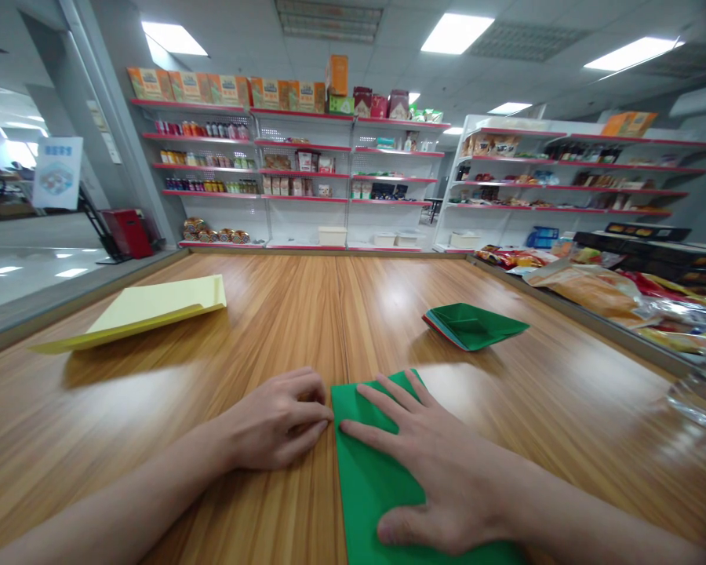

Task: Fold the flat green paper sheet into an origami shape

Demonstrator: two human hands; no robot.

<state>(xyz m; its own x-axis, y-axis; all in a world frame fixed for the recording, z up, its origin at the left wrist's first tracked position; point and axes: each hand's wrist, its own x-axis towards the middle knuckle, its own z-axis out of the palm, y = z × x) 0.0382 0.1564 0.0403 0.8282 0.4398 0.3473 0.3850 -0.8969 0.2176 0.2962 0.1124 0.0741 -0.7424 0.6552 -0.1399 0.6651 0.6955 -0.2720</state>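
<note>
A sheet of green paper [368,479], which looks folded, lies on the wooden table in front of me. My right hand [441,463] rests flat across it with the fingers spread, pressing on its surface. At the paper's left edge, my left hand [279,420] is closed, its thumb and index fingertips pinched together against that edge. Farther off to the right sits a folded green paper piece [476,326], with red and light-blue layers showing along its left side. A stack of yellow paper [158,306] lies at the left, its near edge curling up.
The wooden tabletop [282,314] has a raised rim. Packaged snacks [600,290] and black boxes [647,251] crowd its right side. A clear plastic item [703,396] is at the right edge. Shelves of goods [306,169] stand beyond the table.
</note>
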